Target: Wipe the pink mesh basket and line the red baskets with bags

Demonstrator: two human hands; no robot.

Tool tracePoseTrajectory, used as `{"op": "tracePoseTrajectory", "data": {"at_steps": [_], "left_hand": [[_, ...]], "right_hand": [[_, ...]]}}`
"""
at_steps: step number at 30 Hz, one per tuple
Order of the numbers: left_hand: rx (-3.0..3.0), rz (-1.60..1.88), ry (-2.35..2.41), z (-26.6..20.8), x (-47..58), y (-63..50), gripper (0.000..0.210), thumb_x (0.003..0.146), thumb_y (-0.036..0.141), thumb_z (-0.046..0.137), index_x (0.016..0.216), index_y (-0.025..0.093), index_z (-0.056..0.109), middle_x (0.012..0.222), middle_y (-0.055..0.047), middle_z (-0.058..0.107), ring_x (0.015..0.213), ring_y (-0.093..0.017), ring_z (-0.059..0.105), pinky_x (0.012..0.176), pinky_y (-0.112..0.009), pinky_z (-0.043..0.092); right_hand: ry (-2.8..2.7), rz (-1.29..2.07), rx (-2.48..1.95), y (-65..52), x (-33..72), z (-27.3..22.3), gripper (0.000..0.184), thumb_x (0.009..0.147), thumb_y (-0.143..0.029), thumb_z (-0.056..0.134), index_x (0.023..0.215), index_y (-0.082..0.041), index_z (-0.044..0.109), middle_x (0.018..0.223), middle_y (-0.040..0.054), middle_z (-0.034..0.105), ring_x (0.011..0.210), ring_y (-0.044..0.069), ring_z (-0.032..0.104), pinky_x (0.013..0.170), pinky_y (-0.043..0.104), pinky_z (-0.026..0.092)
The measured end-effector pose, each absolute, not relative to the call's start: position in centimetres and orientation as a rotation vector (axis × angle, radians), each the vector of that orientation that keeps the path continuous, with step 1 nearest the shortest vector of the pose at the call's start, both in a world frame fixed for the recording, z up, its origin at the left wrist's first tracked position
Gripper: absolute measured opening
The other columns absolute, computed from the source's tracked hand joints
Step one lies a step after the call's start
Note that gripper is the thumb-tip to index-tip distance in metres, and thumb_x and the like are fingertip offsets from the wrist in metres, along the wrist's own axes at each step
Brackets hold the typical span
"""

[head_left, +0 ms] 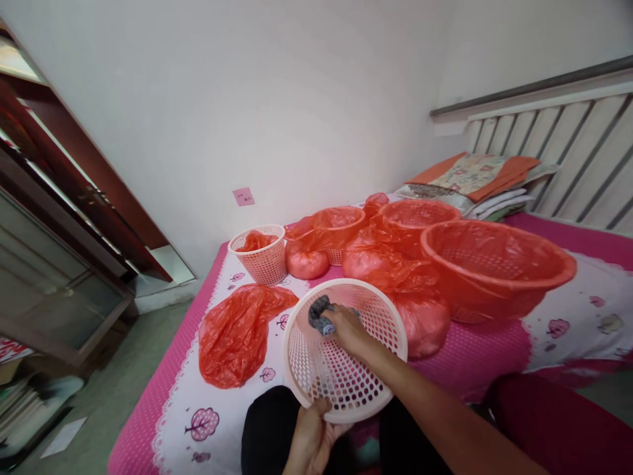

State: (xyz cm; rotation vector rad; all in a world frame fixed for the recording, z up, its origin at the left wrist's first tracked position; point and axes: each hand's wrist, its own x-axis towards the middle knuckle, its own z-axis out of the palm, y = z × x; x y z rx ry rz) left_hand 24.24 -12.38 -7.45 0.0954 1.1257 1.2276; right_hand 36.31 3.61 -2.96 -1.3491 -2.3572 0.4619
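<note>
A bed (pixel 568 316) with a pink flowered cover carries several baskets lined with red plastic bags; the largest lined basket (pixel 494 270) sits at right. A loose red bag (pixel 237 333) lies flat at left. Nearest, a white mesh basket (pixel 316 369) tilts its round opening toward the camera. The left hand (pixel 311 439) pinches its lower rim; the right hand (pixel 349 330) presses a grey cloth (pixel 320 315) inside.

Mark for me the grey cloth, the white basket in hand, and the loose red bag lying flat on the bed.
grey cloth (pixel 319 316), head view, on its bunched middle.
white basket (pixel 316 369), head view, on the bare mesh inside.
loose red bag (pixel 237 333), head view, on its crumpled centre.
</note>
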Motion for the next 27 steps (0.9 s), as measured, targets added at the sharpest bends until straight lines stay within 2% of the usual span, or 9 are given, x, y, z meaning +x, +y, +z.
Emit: {"op": "tracePoseTrajectory", "data": {"at_steps": [3, 6, 11, 14, 17, 19, 22, 24, 27], "left_hand": [[0.102, 1.244, 1.127, -7.5, 24.4, -12.5, 0.072, 0.08, -0.004, 0.056, 0.15, 0.008, 0.043, 0.102, -0.019, 0.081, 0.113, -0.037, 0.077, 0.094, -0.054, 0.063], [0.084, 1.253, 1.109, -7.9, 24.4, -12.5, 0.076, 0.08, -0.004, 0.055, 0.153, 0.009, 0.041, 0.106, -0.02, 0.081, 0.114, -0.037, 0.077, 0.094, -0.055, 0.063], [0.056, 1.256, 1.075, -8.5, 23.8, -12.3, 0.076, 0.081, -0.003, 0.056, 0.154, 0.013, 0.041, 0.113, -0.019, 0.08, 0.114, -0.036, 0.076, 0.097, -0.055, 0.062], [0.041, 1.223, 1.054, -8.7, 23.6, -12.5, 0.066, 0.084, 0.0, 0.059, 0.148, 0.008, 0.048, 0.111, -0.02, 0.08, 0.114, -0.036, 0.076, 0.1, -0.055, 0.06], [0.075, 1.256, 0.934, -9.3, 24.3, -13.0, 0.05, 0.086, 0.008, 0.071, 0.135, 0.007, 0.061, 0.114, -0.02, 0.08, 0.119, -0.035, 0.074, 0.109, -0.051, 0.056], [0.126, 1.325, 0.855, -10.0, 25.1, -13.4, 0.044, 0.081, 0.013, 0.081, 0.123, 0.012, 0.07, 0.114, -0.016, 0.081, 0.12, -0.034, 0.074, 0.114, -0.047, 0.052], [0.192, 1.372, 0.806, -10.9, 26.2, -13.8, 0.055, 0.067, 0.012, 0.09, 0.118, 0.02, 0.074, 0.114, -0.011, 0.082, 0.125, -0.035, 0.071, 0.117, -0.045, 0.049], [0.201, 1.344, 0.823, -11.2, 26.5, -13.8, 0.066, 0.06, 0.008, 0.09, 0.123, 0.022, 0.073, 0.115, -0.011, 0.082, 0.126, -0.038, 0.07, 0.116, -0.048, 0.05], [0.142, 1.247, 0.944, -10.9, 26.2, -13.5, 0.07, 0.062, 0.007, 0.085, 0.129, 0.015, 0.069, 0.107, -0.016, 0.082, 0.113, -0.041, 0.075, 0.107, -0.054, 0.055]], "right_hand": [[-2.459, 0.49, -1.412, 5.6, 33.7, -4.6, 0.034, 0.084, -0.015, 0.067, 0.117, -0.019, 0.077, 0.124, 0.0151, 0.074, 0.114, 0.032, 0.068, 0.101, 0.041, 0.044], [-2.516, 0.535, -1.502, 6.1, 32.1, -7.4, 0.038, 0.083, -0.016, 0.068, 0.121, -0.019, 0.074, 0.136, 0.0166, 0.07, 0.12, 0.034, 0.066, 0.103, 0.044, 0.042], [-2.557, 0.627, -1.616, 5.5, 31.3, -12.2, 0.051, 0.082, -0.011, 0.064, 0.132, -0.019, 0.069, 0.16, 0.0173, 0.053, 0.135, 0.035, 0.059, 0.111, 0.05, 0.037], [-2.569, 0.673, -1.613, 5.6, 31.3, -13.4, 0.048, 0.087, -0.01, 0.059, 0.133, -0.019, 0.069, 0.164, 0.017, 0.049, 0.141, 0.034, 0.056, 0.115, 0.051, 0.034], [-2.562, 0.702, -1.615, 6.0, 31.3, -13.7, 0.041, 0.096, -0.011, 0.052, 0.132, -0.02, 0.07, 0.164, 0.0161, 0.049, 0.146, 0.032, 0.051, 0.118, 0.053, 0.031], [-2.551, 0.713, -1.623, 6.1, 31.2, -13.6, 0.035, 0.102, -0.02, 0.054, 0.134, -0.019, 0.068, 0.161, 0.0152, 0.052, 0.145, 0.032, 0.051, 0.12, 0.055, 0.032], [-2.539, 0.704, -1.642, 6.0, 30.9, -13.5, 0.039, 0.103, -0.038, 0.064, 0.136, -0.018, 0.066, 0.157, 0.0134, 0.055, 0.142, 0.033, 0.053, 0.121, 0.059, 0.035], [-2.535, 0.683, -1.655, 5.7, 30.6, -13.4, 0.041, 0.102, -0.04, 0.066, 0.136, -0.018, 0.065, 0.156, 0.0127, 0.055, 0.141, 0.033, 0.053, 0.12, 0.062, 0.037], [-2.54, 0.658, -1.651, 5.4, 30.5, -13.0, 0.038, 0.101, -0.038, 0.068, 0.134, -0.018, 0.066, 0.15, 0.0121, 0.059, 0.136, 0.032, 0.057, 0.115, 0.061, 0.045]]}}
